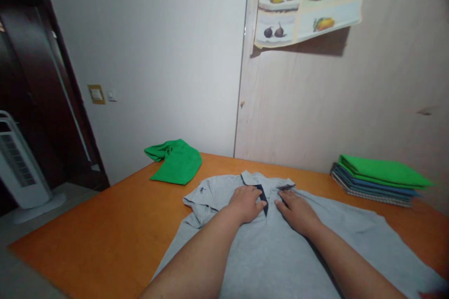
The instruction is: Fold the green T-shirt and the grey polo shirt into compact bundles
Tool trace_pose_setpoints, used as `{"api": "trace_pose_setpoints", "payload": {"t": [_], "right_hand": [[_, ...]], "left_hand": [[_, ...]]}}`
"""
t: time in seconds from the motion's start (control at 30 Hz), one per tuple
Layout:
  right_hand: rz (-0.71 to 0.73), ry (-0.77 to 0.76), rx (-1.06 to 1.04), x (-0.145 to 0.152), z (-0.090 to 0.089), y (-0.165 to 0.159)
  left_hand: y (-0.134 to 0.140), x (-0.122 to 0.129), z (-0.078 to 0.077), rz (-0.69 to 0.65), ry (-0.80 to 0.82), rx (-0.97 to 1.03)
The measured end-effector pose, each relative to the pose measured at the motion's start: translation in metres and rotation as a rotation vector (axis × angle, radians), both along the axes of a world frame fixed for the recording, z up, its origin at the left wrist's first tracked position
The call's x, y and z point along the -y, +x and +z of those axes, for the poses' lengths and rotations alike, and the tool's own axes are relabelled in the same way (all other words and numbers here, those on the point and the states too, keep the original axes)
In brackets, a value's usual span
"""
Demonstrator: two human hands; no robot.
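A light grey polo shirt lies spread face up, its collar toward the wall and a dark strip showing inside the neck opening. My left hand rests on the shirt's upper chest, left of the placket, with the fingers laid out over the cloth near the collar. On the other side of the placket, my right hand lies flat with its fingers extended below the right collar point. Both hands touch the fabric without gripping it. The left sleeve bears a small dark emblem and is somewhat rumpled. The shirt's lower part runs out of view.
The orange table meets the wall at the back. A crumpled green cloth lies at the back left. At the back right is a stack of folded clothes with green on top. A white tower fan stands on the floor at left.
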State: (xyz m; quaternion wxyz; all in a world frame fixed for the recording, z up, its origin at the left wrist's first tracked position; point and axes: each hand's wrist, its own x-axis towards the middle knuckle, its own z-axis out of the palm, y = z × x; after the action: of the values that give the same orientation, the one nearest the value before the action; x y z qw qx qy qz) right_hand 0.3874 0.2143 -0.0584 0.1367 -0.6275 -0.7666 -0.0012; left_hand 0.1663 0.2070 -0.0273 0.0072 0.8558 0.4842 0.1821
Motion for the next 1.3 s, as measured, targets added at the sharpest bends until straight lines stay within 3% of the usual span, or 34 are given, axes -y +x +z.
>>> {"api": "trace_pose_setpoints", "payload": {"t": [0.3, 0.5, 0.93, 1.1, 1.3], "right_hand": [[-0.054, -0.043, -0.041, 0.025, 0.031, -0.014], [-0.089, -0.031, -0.062, 0.039, 0.033, -0.013], [-0.085, -0.035, -0.082, 0.086, 0.034, -0.016], [-0.047, -0.04, -0.073, 0.094, 0.035, -0.018], [-0.009, 0.006, -0.071, 0.095, 0.039, -0.018]], "left_hand": [[-0.008, -0.004, 0.0, -0.093, 0.013, 0.033], [-0.008, 0.001, -0.002, -0.116, 0.04, 0.003], [-0.025, 0.055, 0.0, 0.021, -0.058, -0.018], [-0.03, 0.073, 0.002, 0.052, -0.082, -0.002], [-0.029, 0.077, 0.009, 0.068, -0.087, -0.02]]}}
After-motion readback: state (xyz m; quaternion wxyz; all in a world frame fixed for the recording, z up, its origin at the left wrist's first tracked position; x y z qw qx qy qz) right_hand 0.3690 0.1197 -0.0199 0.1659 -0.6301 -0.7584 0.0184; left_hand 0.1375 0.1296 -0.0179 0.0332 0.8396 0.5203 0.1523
